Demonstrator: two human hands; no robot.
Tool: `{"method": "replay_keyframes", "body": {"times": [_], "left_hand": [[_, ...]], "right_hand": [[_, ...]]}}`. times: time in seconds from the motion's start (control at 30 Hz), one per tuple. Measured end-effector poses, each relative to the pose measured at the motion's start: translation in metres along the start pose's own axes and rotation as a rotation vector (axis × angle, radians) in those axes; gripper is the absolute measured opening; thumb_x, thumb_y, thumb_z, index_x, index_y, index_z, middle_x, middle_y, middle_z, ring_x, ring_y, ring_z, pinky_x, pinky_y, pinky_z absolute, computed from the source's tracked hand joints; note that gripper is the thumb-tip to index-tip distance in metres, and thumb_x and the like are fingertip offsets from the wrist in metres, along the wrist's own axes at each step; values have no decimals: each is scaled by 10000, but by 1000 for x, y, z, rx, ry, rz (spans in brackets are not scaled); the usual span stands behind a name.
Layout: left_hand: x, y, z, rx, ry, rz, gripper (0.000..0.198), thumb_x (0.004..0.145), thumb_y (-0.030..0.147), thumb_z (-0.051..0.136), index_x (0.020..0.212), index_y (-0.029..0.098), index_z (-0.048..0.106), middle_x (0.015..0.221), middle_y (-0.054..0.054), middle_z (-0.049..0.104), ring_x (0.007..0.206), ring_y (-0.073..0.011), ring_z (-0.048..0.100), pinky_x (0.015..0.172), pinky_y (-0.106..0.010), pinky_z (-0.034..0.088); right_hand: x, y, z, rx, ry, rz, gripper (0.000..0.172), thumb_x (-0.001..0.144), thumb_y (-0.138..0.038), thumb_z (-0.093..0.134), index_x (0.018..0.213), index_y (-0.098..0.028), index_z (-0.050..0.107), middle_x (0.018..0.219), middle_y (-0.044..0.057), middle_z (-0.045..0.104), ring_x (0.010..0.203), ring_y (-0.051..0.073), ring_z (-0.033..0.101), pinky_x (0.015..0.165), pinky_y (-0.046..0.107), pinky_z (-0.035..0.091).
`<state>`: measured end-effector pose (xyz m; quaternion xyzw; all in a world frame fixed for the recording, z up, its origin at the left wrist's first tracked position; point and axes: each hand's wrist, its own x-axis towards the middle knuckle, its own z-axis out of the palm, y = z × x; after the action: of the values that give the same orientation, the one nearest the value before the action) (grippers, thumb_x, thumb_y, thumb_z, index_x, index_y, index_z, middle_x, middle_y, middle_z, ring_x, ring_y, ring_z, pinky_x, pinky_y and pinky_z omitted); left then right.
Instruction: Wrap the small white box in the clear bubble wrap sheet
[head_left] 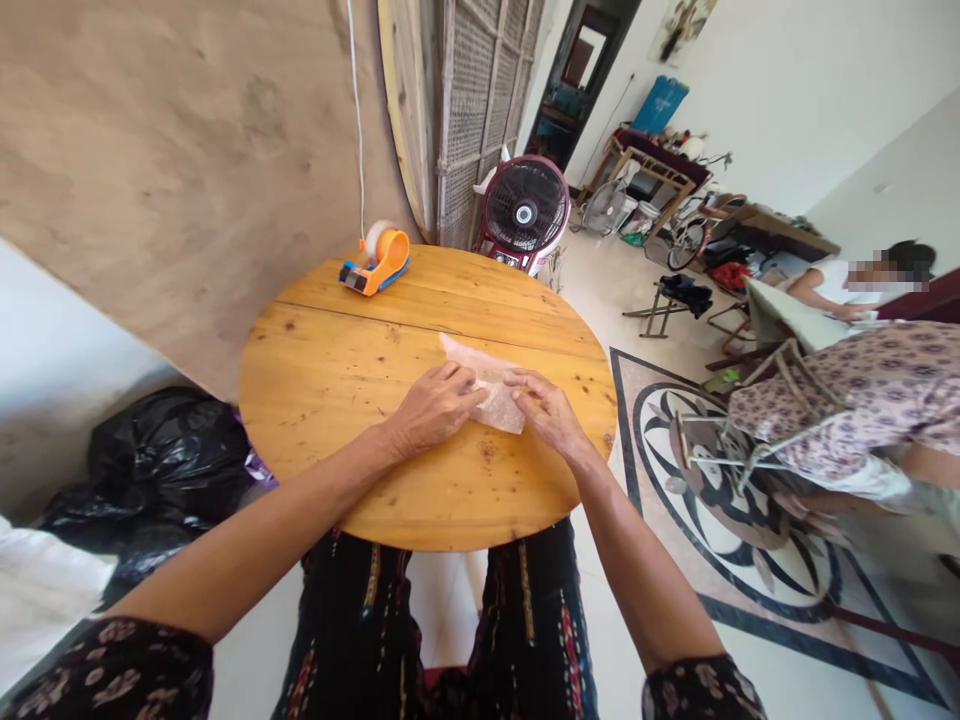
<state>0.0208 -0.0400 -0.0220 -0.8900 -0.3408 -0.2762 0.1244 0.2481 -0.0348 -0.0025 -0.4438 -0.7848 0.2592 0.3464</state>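
Note:
A small clear plastic bag (491, 385) lies on the round wooden table (337, 390), near its middle. My left hand (433, 408) rests on the bag's near left edge, fingers curled and pressing it down. My right hand (547, 408) grips the bag's right side with its fingers pinched on the plastic. An orange tape dispenser (377, 262) stands at the far edge of the table, well away from both hands.
Black plastic bags (161, 470) lie on the floor to the left of the table. A red and white fan (525, 212) stands behind it. On the right, two other people sit at a table by a wicker chair (757, 425).

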Motion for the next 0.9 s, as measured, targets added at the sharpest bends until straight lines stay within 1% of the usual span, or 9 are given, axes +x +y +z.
{"method": "replay_keyframes", "body": {"times": [0.13,0.3,0.37,0.47,0.53,0.6,0.7,0.8,0.9], "left_hand": [[0,0,0,-2,6,-4,262,860,127,472,1033,198,655,939,-89,573,886,-227,470,785,-337,423],[-1,0,0,0,-12,-2,262,832,114,500,1035,191,647,967,-94,570,899,-229,468,777,-336,417],[-1,0,0,-5,-15,-1,247,840,128,502,1030,187,648,959,-95,567,895,-227,468,775,-334,418],[0,-1,-1,-11,-12,-5,213,860,150,496,1001,188,653,947,-93,564,880,-224,466,764,-333,418],[0,-1,0,-10,-6,-6,211,873,155,485,997,189,653,953,-94,565,875,-224,465,756,-332,418],[0,0,0,-4,-7,-6,217,879,158,481,1012,188,650,961,-97,567,881,-227,465,752,-331,418],[0,0,0,9,-23,-10,228,883,153,475,1029,190,647,966,-97,568,895,-230,466,755,-330,416],[0,1,-1,25,-40,-11,235,887,146,467,1035,193,643,972,-97,570,904,-233,466,757,-331,415],[0,1,-2,37,-56,-2,232,870,133,480,1034,191,634,981,-95,570,915,-238,464,768,-338,416]], "right_hand": [[-2,4,5,-78,-2,67,290,871,-344,555,1121,-215,624,1246,95,625,1168,236,578,993,422,460],[6,13,12,-263,115,54,371,807,-348,620,1144,-197,588,1232,126,596,1184,272,537,1045,472,401],[8,15,14,-339,161,77,523,763,-382,669,1226,-180,537,1320,160,525,1268,309,461,1085,515,343],[10,17,18,-396,195,150,833,710,-449,717,1402,-147,365,1501,209,316,1404,359,276,1122,575,251],[11,20,19,-394,197,193,947,695,-479,725,1456,-140,275,1523,217,280,1418,368,252,1127,581,236],[14,23,21,-381,186,234,981,684,-483,729,1472,-150,248,1495,213,342,1392,370,313,1118,575,257],[17,23,21,-393,167,322,958,688,-435,719,1479,-174,246,1420,193,459,1316,365,424,1085,565,301],[16,19,20,-411,175,394,948,696,-393,702,1491,-182,231,1274,151,593,1208,342,520,1057,552,321],[14,17,18,-376,208,398,935,703,-385,692,1492,-180,234,1120,105,668,1118,308,571,1057,538,314]]}}
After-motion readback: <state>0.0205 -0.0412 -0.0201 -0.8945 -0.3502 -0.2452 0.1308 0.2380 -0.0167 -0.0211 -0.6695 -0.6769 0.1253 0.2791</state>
